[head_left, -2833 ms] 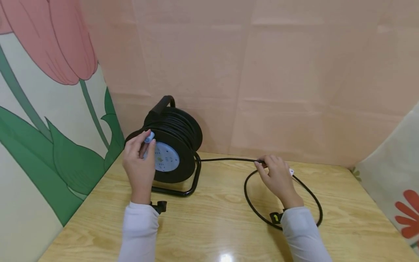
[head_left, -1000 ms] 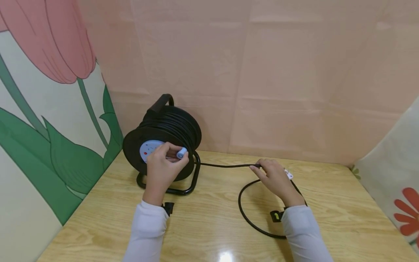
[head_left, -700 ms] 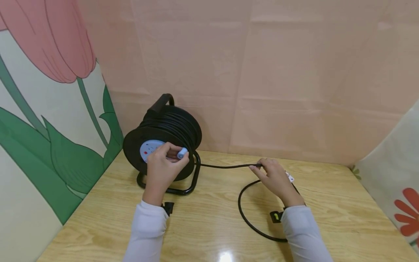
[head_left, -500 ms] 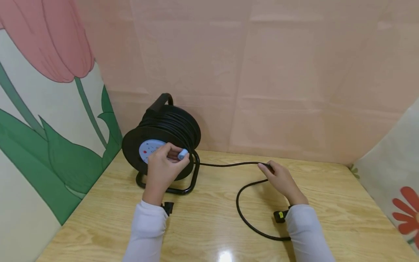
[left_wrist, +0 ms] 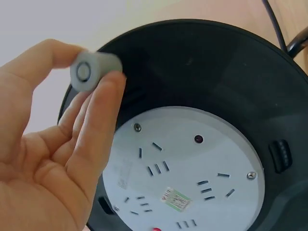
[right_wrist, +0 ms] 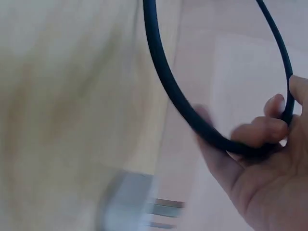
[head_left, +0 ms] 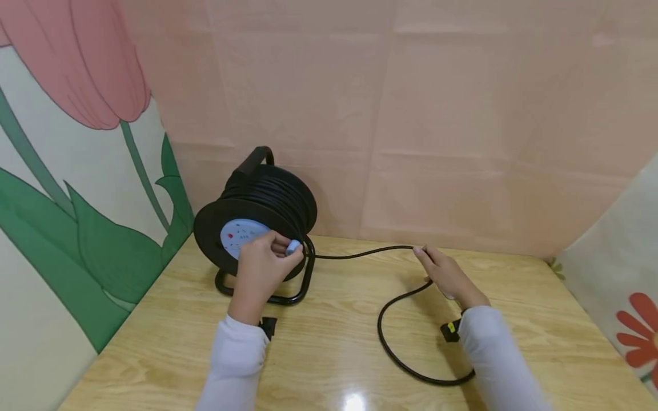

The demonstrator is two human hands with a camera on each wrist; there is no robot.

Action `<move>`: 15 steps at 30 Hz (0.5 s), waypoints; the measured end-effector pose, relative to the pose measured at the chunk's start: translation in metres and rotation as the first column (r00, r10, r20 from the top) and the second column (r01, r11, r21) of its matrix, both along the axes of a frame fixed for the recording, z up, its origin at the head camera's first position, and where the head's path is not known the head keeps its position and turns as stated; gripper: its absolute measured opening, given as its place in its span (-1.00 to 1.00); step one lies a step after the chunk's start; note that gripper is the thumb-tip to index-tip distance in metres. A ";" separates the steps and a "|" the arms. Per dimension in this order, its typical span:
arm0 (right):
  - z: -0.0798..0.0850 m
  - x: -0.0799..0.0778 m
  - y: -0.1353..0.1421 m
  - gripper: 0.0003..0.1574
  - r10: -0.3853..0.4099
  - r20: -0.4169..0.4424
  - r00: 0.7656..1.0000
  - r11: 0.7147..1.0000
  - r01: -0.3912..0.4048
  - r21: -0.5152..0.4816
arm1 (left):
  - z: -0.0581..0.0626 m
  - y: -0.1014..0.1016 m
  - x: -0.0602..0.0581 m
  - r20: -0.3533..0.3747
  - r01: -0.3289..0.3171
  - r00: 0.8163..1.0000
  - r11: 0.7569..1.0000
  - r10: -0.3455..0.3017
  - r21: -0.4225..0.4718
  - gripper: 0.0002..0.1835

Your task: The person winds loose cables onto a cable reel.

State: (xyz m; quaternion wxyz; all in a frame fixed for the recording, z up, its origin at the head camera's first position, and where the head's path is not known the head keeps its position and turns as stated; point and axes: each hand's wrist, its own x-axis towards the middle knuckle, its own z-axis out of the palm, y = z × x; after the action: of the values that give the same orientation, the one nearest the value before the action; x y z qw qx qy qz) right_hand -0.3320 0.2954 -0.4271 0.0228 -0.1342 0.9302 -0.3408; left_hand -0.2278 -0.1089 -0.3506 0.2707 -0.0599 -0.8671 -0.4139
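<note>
A black cable reel [head_left: 257,200] with a light-blue socket panel [left_wrist: 183,168] stands on the left of the table. Its small blue-grey crank knob [left_wrist: 95,70] is pinched between thumb and fingers of my left hand [head_left: 262,265], in front of the reel's face. From the reel's lower right a black cable [head_left: 360,253] runs across to my right hand [head_left: 452,277], whose fingers curl round it. Beyond that hand the cable loops over the tabletop. A pale plug [right_wrist: 127,202] with metal prongs shows blurred near the right hand in the right wrist view.
The reel sits on a black tube frame [head_left: 293,298] with a carrying handle [head_left: 254,160] on top. Wood-grain table [head_left: 329,354] extends in front. A pink sheet [head_left: 411,142] hangs behind, and a tulip-patterned panel [head_left: 123,228] borders the left side.
My left hand has carried the knob from the reel's upper left to its right side, and the panel has turned. The right hand has shifted slightly right, with the cable loop changing shape.
</note>
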 end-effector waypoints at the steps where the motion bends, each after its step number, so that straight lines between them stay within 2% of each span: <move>1: 0.003 -0.004 0.000 -0.37 0.022 -0.022 1.000 1.000 -0.021 0.019 | 0.000 0.000 0.000 0.025 0.002 1.000 1.000 -0.002 -0.004 -0.78; 7: 0.015 -0.027 -0.012 -0.47 0.124 -0.144 0.982 0.983 -0.101 0.154 | -0.001 -0.004 0.000 0.160 0.041 0.986 0.999 -0.040 -0.002 -0.78; 12: 0.013 -0.041 -0.022 -0.44 0.132 -0.243 0.961 0.952 -0.055 0.301 | -0.002 -0.004 0.000 0.237 0.062 0.970 0.997 -0.049 -0.049 -0.74; 15: 0.009 -0.045 -0.024 -0.43 0.085 -0.272 0.959 0.958 -0.004 0.285 | -0.003 -0.004 0.000 0.282 0.080 0.958 0.994 -0.056 -0.075 -0.73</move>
State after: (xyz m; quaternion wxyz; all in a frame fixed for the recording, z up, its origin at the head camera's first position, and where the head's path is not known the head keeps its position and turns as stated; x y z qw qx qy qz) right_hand -0.3773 0.2713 -0.4182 -0.0830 -0.1975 0.9598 -0.1816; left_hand -0.2276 -0.1130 -0.3541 0.1286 -0.0422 -0.9108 -0.3899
